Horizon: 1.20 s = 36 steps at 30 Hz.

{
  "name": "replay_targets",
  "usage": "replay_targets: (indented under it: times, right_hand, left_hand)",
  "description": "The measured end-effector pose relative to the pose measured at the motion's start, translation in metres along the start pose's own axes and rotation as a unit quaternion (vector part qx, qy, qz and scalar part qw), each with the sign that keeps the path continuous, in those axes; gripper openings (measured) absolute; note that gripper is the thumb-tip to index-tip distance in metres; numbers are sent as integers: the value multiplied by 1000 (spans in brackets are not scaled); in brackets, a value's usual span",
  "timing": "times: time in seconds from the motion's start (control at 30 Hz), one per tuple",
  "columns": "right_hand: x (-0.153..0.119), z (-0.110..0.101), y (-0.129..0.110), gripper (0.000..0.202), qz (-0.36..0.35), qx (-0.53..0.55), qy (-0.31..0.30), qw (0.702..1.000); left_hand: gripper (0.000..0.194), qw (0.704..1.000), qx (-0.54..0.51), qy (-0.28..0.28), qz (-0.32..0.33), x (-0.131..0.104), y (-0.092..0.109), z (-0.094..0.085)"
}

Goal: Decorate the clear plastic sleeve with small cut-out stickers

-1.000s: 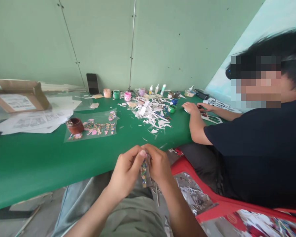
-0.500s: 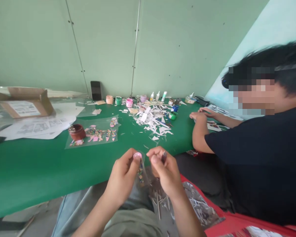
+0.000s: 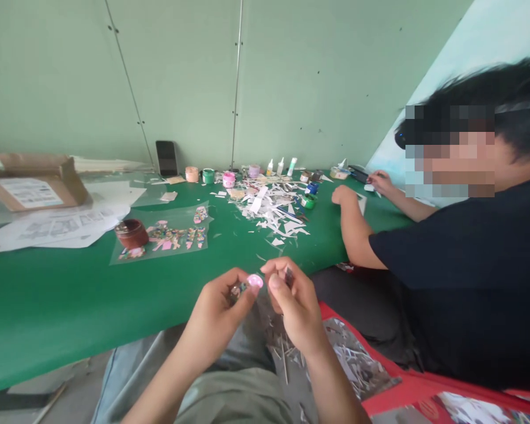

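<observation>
Between the thumb and fingers of my left hand (image 3: 225, 306) is a small piece with a pink rounded top (image 3: 255, 281) and a multicoloured patterned part, partly hidden by the fingers. My right hand (image 3: 294, 300) is close beside it on the right, fingers curled round a small dark item (image 3: 288, 274) that I cannot make out. The two hands are apart, above my lap at the table's front edge. Beyond them, a clear sheet (image 3: 159, 255) on the green table (image 3: 159, 300) bears several patterned pieces (image 3: 196, 237) and a reddish-brown jar (image 3: 131, 234).
White paper scraps (image 3: 269, 209) lie mid-table, with paint jars (image 3: 208, 175) and glue bottles (image 3: 280, 166) behind. A phone (image 3: 166, 158) leans on the wall. At left are a cardboard box (image 3: 37, 188) and printed sheets (image 3: 62, 229). A person (image 3: 459, 253) sits at right.
The pink-topped piece in my left hand has turned from hanging down to lying more sideways. The other person's far hand has moved away from the near one, toward the back of the table.
</observation>
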State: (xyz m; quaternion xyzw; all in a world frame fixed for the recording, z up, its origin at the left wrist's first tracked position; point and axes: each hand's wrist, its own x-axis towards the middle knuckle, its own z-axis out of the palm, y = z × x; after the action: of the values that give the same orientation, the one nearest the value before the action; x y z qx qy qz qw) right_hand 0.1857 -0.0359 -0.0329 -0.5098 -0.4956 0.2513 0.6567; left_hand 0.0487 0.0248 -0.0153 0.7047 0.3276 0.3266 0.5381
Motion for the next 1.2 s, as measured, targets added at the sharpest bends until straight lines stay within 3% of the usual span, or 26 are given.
replay_targets:
  times: [0.17,0.3,0.4,0.47,0.57,0.67,0.9,1.07,1.2]
  right_hand:
    - [4,-1,-5,31,9,-43,-21,999]
    - [2,-1,-1,38,83,57,-76,992]
    - [-1,-2,0,41,155,152,-141,966]
    - [-3,-1,0,41,169,181,-157,956]
    - [-3,-1,-2,35,127,150,-138,971]
    - [-2,-2,-5,30,71,52,-101,991]
    - [2,-1,-8,28,41,-52,-88,994]
    - [1,3,2,34,71,32,-64,995]
    - [-4,14,0,41,123,169,-68,976]
  left_hand:
    - [39,998,65,-25,-1,0,1,-5]
    - [36,994,82,-52,41,-1,1,-7]
    - [35,993,84,-57,69,-3,1,-9]
    - [35,993,88,-48,67,-5,3,-11]
    - [34,995,80,-60,20,-8,5,-14]
    - [29,995,77,-70,-7,-10,6,-15]
    - [31,996,18,-10,-90,0,8,-20]
    - [32,993,-105,-14,-60,4,-2,-27]
    - [39,971,-233,-47,-15,1,-11,-18]
